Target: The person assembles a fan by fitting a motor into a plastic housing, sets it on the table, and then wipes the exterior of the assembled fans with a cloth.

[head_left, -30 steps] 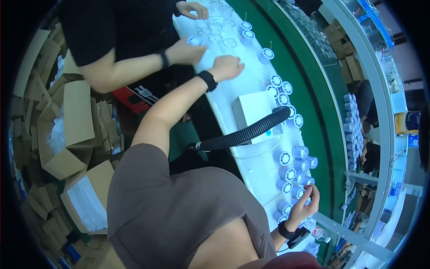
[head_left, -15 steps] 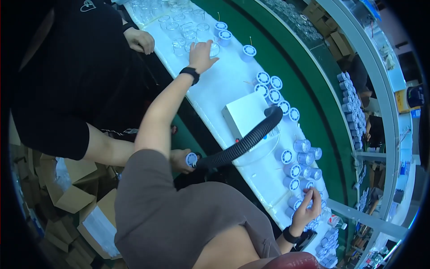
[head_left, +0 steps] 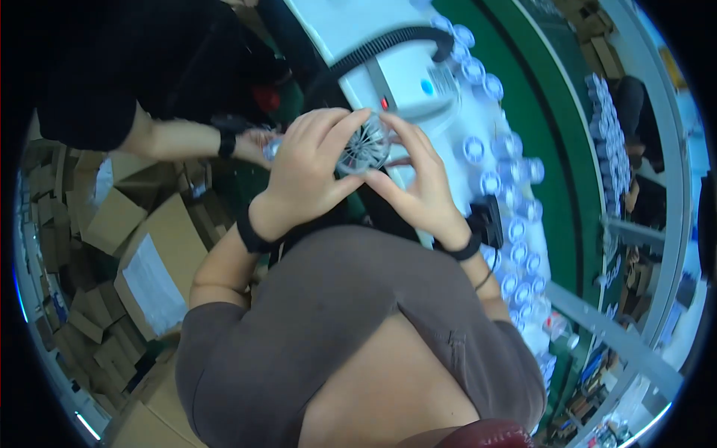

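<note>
In front of my chest, my left hand [head_left: 302, 168] and my right hand [head_left: 420, 179] curl around opposite sides of a round clear cup [head_left: 366, 145]. Dark spokes fan out across its face, like a slotted disc, though blur hides whether that is a separate piece. Both sets of fingers are closed on its rim, thumbs nearly meeting at the near side. Beyond my right hand, a white box-shaped device [head_left: 407, 78] with a black ribbed hose [head_left: 388, 41] sits on the white table [head_left: 321, 26]. Clear-bodied cups with white slotted caps [head_left: 489, 183] stand in rows to the right.
At the left, a co-worker's hand [head_left: 254, 145] holds a small pale part. Open cardboard boxes [head_left: 160, 261] crowd the floor at lower left. A green conveyor belt [head_left: 564, 187] runs behind the table. A dark stand [head_left: 489, 220] with a cable is close to my right wrist.
My left hand has come back from the clear cups at the table's far end, and my right from the capped cups. They now hold one cup together. The view has shifted.
</note>
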Demonstrator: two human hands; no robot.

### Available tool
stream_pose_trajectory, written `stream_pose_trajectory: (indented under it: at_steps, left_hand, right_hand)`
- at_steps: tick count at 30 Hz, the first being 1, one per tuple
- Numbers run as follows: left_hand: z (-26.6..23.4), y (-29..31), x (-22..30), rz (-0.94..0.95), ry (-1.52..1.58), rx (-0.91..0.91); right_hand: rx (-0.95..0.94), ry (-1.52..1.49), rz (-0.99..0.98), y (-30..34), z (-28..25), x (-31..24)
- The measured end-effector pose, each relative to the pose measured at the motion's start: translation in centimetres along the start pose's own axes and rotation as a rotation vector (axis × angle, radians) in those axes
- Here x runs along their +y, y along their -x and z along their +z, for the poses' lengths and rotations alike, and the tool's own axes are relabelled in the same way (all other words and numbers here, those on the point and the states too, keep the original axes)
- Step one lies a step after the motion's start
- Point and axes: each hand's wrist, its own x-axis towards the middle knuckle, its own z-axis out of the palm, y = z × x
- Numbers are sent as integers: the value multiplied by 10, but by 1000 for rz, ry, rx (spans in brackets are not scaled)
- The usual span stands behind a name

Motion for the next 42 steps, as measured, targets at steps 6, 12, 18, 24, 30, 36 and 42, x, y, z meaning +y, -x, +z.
stream_pose_trajectory:
  at_steps: [6, 12, 18, 24, 30, 36, 42]
  left_hand:
    - [58, 14, 54, 77, 70, -173]
    - [91, -5, 84, 297, 293, -381]
    - [211, -38, 26, 147, 141, -345]
    - [266, -59, 22, 391, -148, -628]
    - [241, -54, 11, -128, 146, -600]
    - [128, 57, -6, -1013, 1674, -349]
    - [43, 188, -22, -1315, 1721, 197]
  right_hand:
    - [108, -507, 278, 69, -4, 41]
    - [439, -784, 320, 162, -31, 61]
    - [697, -1229, 180, 239, -42, 63]
    - [796, -1477, 2, 244, -27, 29]
    - [719, -1716, 191, 239, -28, 50]
    - [222, -1860, 485, 169, -8, 125]
    - [123, -1302, 1021, 29, 93, 188]
